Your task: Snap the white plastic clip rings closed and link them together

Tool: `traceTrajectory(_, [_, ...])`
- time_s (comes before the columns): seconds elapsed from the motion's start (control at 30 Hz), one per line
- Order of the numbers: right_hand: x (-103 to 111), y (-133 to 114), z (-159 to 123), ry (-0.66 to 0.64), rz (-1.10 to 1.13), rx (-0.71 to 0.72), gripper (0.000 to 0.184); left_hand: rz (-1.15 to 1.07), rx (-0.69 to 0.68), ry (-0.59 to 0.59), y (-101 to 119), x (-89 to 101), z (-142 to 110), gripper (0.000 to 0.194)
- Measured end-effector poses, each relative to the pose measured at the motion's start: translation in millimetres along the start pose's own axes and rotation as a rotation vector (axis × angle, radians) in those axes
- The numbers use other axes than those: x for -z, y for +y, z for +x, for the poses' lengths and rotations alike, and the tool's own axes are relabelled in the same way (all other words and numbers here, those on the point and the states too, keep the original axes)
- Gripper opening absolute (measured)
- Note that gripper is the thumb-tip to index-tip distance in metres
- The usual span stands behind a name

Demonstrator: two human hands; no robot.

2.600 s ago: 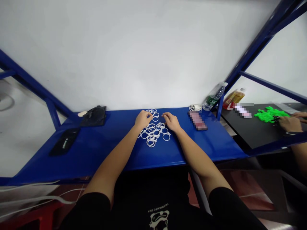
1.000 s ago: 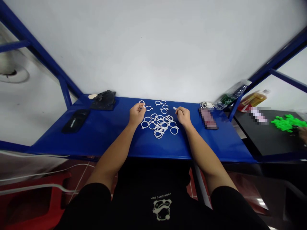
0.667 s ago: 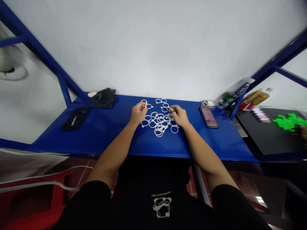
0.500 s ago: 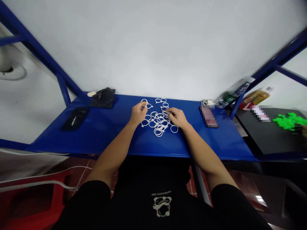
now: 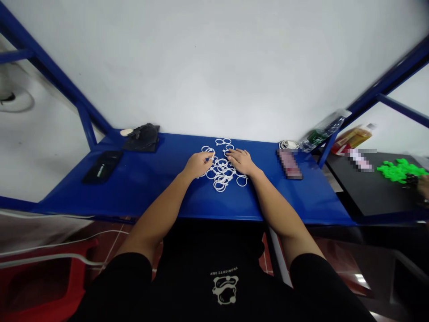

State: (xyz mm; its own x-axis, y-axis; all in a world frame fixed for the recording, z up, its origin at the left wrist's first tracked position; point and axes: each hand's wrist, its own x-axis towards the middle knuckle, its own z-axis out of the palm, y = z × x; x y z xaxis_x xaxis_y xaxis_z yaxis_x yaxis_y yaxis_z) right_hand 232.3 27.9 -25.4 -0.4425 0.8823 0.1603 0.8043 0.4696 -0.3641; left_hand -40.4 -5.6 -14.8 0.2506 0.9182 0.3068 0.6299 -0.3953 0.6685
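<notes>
White plastic curtain rings (image 5: 220,181), each with a small eyelet, lie heaped and overlapping on the blue table. At the heap's left side, my left hand (image 5: 197,164) is closed, its thumb and fingertips pinching a white curtain ring (image 5: 211,150). Another ring sits against that one on its left. My right hand (image 5: 241,162) rests palm down over the right side of the heap, fingers stretched out and touching rings. Some rings are hidden under it. Beyond the hands, a linked-looking pair of rings (image 5: 219,141) lies near the wall.
A black phone-like slab (image 5: 102,167) and a dark crumpled bag (image 5: 142,137) lie to the left. On the right are a blurred-out phone (image 5: 291,164), a coiled white cable (image 5: 288,145) and a leaning bottle (image 5: 323,132). A neighbouring dark table (image 5: 365,192) bears green pieces (image 5: 398,171) near another person's hand.
My left hand has moved right and slightly nearer to me, bringing its ring to the heap. My right hand has gone from bent, pinching fingers to flatter, stretched ones.
</notes>
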Motion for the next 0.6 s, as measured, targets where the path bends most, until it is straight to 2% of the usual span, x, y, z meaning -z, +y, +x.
traceTrajectory(0.13, [-1.4, 1.4, -7.4, -0.039, -0.019, -0.015, 0.047, 0.034, -0.006, -0.047, 0.1, -1.8, -1.2, 0.039])
traceTrajectory(0.27, [-0.4, 3.7, -11.8, 0.016, -0.039, 0.045, 0.043, 0.026, -0.025, -0.049, -0.4, -3.5, -1.5, 0.035])
traceTrajectory(0.37, [1.0, 5.7, -10.8, 0.064, -0.024, 0.085, 0.031, 0.018, -0.049, -0.046, -1.5, -5.2, -1.6, 0.031])
traceTrajectory(0.47, [4.1, 6.7, -10.0, 0.119, 0.027, 0.095, 0.019, 0.016, -0.053, -0.035, -2.8, -7.3, -1.6, 0.029])
traceTrajectory(0.6, [8.5, 4.4, -11.6, 0.202, 0.107, 0.083, 0.015, 0.031, -0.055, -0.012, -2.6, -8.3, -1.5, 0.027])
